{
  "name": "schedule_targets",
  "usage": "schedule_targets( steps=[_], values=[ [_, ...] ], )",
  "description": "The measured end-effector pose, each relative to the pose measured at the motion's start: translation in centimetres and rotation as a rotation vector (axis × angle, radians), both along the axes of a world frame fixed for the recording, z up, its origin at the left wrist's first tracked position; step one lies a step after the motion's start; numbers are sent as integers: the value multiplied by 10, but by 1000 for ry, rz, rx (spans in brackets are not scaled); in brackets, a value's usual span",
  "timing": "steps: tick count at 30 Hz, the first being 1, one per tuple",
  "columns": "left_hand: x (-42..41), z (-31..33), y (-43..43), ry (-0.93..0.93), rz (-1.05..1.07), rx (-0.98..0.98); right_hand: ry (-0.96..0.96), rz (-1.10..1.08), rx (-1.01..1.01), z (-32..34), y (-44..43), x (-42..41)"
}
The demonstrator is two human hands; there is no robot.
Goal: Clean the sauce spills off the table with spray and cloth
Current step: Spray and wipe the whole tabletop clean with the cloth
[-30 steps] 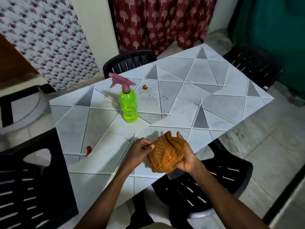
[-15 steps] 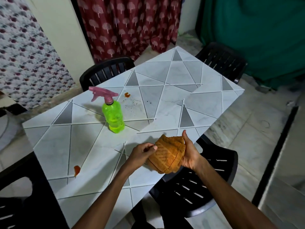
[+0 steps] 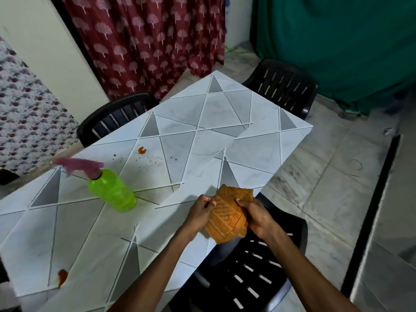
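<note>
An orange patterned cloth [image 3: 227, 216] is bunched between both my hands over the table's near right edge. My left hand [image 3: 201, 211] pinches its left side and my right hand [image 3: 256, 216] clasps its right side. A green spray bottle [image 3: 112, 191] with a pink trigger head stands on the table [image 3: 258, 149], to the left of my hands. One red-orange sauce spill [image 3: 141, 150] lies beyond the bottle, with small dark specks beside it. Another sauce spill [image 3: 62, 276] sits near the table's near left edge.
Black plastic chairs surround the table: one under my hands [image 3: 249, 275], one at the far left side [image 3: 117, 118], one at the far right corner [image 3: 283, 86]. Maroon and green curtains hang behind. Tiled floor lies to the right.
The camera view has swung to the right and moved closer. My hands have turned and regripped the cloth, bunching it tighter. The bottle and the spills stay where they were.
</note>
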State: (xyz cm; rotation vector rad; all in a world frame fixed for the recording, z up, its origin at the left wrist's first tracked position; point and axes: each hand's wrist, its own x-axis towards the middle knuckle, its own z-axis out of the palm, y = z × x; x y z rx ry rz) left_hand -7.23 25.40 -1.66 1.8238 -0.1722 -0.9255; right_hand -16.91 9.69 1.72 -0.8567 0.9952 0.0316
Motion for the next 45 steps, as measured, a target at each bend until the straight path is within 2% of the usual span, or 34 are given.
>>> schedule_targets(
  steps=[5, 9, 12, 16, 22, 24, 26, 30, 35, 40, 45],
  values=[
    [35, -15, -67, 102, 132, 1, 85, 76, -167, -15, -69, 35],
    [67, -26, -100, 167, 173, -11, 98, 114, -209, -41, -110, 67],
    [85, -28, -117, 113, 189, -8, 113, 126, -338, -55, -126, 88],
    [103, -41, -132, 49, 218, 85, 270, 227, -630, -67, -133, 105],
    [98, -41, -127, -196, 103, 250, 469, 436, -973, -65, -133, 103],
    [99, -38, -112, -288, 86, 278, 444, 421, -1178, -57, -123, 96],
    [98, -37, -89, -342, 109, 305, 341, 391, -1263, -46, -112, 92],
    [89, -26, -18, -362, 236, 292, 141, 505, -978, -23, -64, 99],
    [77, -23, 99, -330, 371, 250, -83, 609, -796, 3, 37, 126],
    [74, -17, 202, -314, 485, 286, -245, 773, -745, 28, 139, 163],
    [99, -18, 271, -416, 515, 386, -401, 863, -781, 50, 204, 209]
  ],
)
